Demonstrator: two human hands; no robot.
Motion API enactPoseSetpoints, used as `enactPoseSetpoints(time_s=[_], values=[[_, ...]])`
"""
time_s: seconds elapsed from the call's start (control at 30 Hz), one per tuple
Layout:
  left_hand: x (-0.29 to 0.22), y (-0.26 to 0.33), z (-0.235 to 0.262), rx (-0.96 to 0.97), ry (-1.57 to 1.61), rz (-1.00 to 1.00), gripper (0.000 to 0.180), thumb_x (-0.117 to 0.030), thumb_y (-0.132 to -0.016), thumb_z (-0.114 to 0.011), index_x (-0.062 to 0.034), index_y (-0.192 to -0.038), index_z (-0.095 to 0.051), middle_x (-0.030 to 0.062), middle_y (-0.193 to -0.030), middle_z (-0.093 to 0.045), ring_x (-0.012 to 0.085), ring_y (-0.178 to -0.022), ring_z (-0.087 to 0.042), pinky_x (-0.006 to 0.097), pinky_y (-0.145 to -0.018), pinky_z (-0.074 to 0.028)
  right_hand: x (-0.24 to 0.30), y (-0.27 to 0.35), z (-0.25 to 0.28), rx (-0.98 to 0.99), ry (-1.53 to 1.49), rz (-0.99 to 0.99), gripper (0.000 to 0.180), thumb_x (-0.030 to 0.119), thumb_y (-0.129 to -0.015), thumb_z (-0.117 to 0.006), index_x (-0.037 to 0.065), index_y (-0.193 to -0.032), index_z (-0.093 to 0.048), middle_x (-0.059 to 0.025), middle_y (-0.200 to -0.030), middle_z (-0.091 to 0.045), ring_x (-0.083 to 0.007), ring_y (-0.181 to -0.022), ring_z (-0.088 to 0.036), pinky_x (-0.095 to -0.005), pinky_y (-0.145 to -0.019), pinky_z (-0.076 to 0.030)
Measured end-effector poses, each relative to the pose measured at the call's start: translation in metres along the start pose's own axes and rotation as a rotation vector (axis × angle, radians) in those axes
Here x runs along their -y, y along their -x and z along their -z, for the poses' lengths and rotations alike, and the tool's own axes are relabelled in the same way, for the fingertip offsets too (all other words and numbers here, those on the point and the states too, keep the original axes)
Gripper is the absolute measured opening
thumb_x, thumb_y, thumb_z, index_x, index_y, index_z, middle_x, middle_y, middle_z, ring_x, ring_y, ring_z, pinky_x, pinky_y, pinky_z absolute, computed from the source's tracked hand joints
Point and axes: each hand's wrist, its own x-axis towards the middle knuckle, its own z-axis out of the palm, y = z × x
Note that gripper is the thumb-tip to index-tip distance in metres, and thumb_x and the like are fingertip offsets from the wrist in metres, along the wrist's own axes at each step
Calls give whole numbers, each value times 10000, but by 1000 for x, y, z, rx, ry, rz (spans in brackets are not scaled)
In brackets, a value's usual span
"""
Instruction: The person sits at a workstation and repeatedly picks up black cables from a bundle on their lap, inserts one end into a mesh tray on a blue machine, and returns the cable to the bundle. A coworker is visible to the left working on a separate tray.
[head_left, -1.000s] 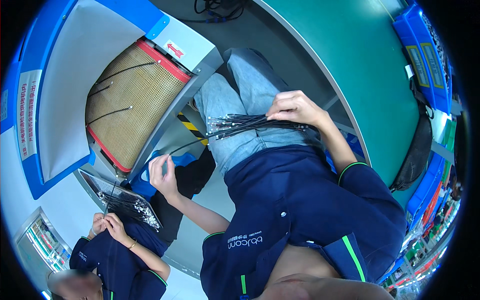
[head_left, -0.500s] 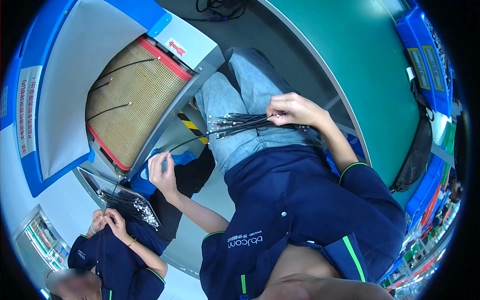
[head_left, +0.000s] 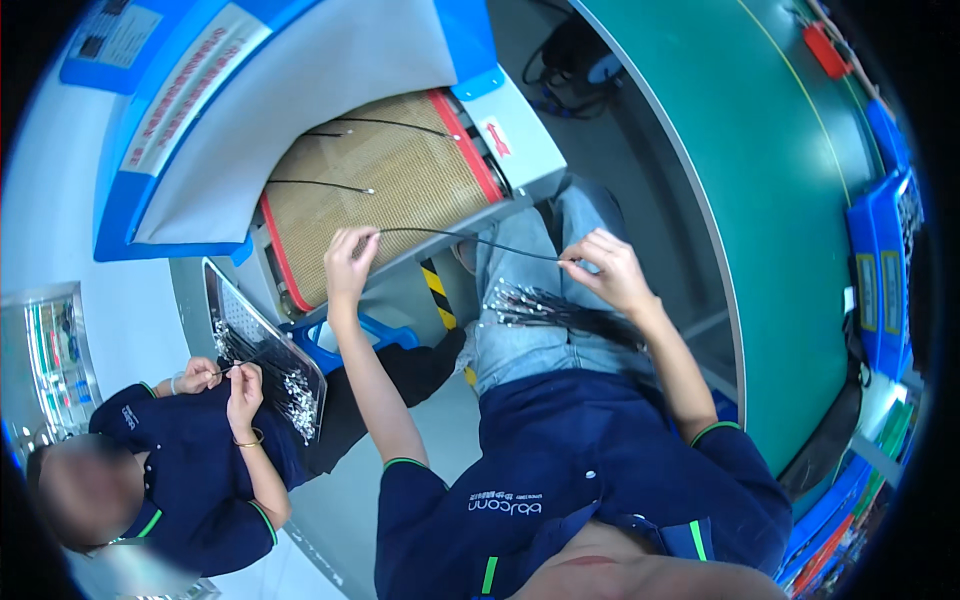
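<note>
Stretched between both sets of fingertips, one thin black cable (head_left: pixel 470 238): left hand (head_left: pixel 347 262) pinches its end at the mesh conveyor belt (head_left: pixel 385 180), right hand (head_left: pixel 612 272) pinches the other. Cable bundle (head_left: pixel 545 306) lies on the lap just below the right fingers, its far ends hidden under the wrist.

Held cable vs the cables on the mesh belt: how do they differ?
The held cable is stretched between the left hand and right hand, spanning off the belt edge; the belt cables lie loose on the mesh belt, untouched. The held cable hangs in air above the lap; the belt cables rest flat. All are thin, dark, with small light tips.
</note>
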Motion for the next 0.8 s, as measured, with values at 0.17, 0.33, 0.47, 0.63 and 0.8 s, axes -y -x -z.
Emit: enactPoseSetpoints(time_s=[0.17, 0.33, 0.47, 0.63, 0.8], values=[[48, -61, 8, 55, 11, -33, 135, -120, -814, -662, -14, -896, -644, 109, -904, -644, 287, -907, -616, 360, -808, -469, -2, -42, -47, -140, -7, -16, 112, 95, -734, -728, 73, -793, -636, -43, -759, -600, -224, -735, -577, -331, -647, -478], [88, -99, 13, 95, 17, -13, 158, -139, -824, -658, -10, -912, -630, 112, -985, -627, 288, -952, -599, 359, -834, -460, -5, -76, -85, -184, 34, -21, 122, 122, -721, -730, 82, -795, -641, -49, -843, -592, -250, -886, -560, -407, -865, -428], [109, -122, 4, 122, -1, -25, 148, -138, -821, -661, -27, -914, -636, 106, -1034, -611, 291, -1002, -575, 370, -872, -449, -13, -94, -101, -203, 98, -53, 133, 130, -712, -732, 84, -795, -640, -40, -917, -574, -248, -968, -546, -515, -997, -356], [119, -130, -7, 148, -68, 14, 152, -143, -825, -659, -30, -926, -640, 111, -1141, -581, 298, -1111, -533, 386, -951, -420, -16, -103, -111, -194, 165, -83, 145, 141, -715, -723, 81, -817, -640, -44, -963, -560, -255, -1029, -528, -557, -1027, -322], [114, -120, -6, 16, -100, -68, 303, -155, -841, -639, -98, -1135, -595, 118, -1209, -529, 324, -1149, -498, 385, -972, -413, -10, -100, -100, -202, 2, -44, 192, 133, -742, -711, 75, -913, -647, -70, -985, -565, -273, -1009, -537, -519, -1000, -354]])
